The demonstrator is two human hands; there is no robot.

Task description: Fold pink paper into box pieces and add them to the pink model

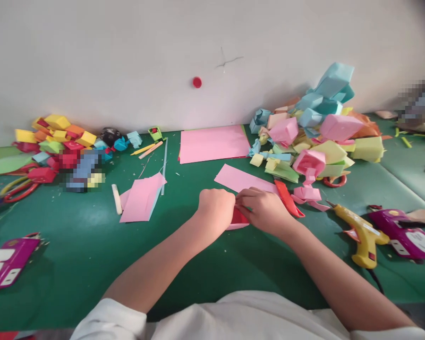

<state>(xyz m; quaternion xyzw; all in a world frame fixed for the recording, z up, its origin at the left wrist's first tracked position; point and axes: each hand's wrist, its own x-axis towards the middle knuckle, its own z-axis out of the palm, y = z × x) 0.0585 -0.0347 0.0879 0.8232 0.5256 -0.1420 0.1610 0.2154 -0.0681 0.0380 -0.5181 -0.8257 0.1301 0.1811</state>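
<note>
Both hands meet over a small piece of folded paper [238, 225], pink outside and red inside, near the middle of the green table. My left hand [216, 208] is closed like a fist on the paper's left side. Bent fingers of my right hand [264, 208] pinch its right side. Much of the folded paper is hidden behind the hands. Just beyond them lies a pink paper strip [244, 178]. Beside the right hand is a red cutter-like tool [288, 199], partly under the arm side of the pile.
Folded paper shapes [311, 137] are heaped at the back right, others [56, 137] at the back left. A yellow glue gun [363, 231] and purple paper trimmer [405, 231] lie right. Pink sheets [212, 144], pink paper pieces [141, 198] and a white stick [116, 199] lie beyond my hands.
</note>
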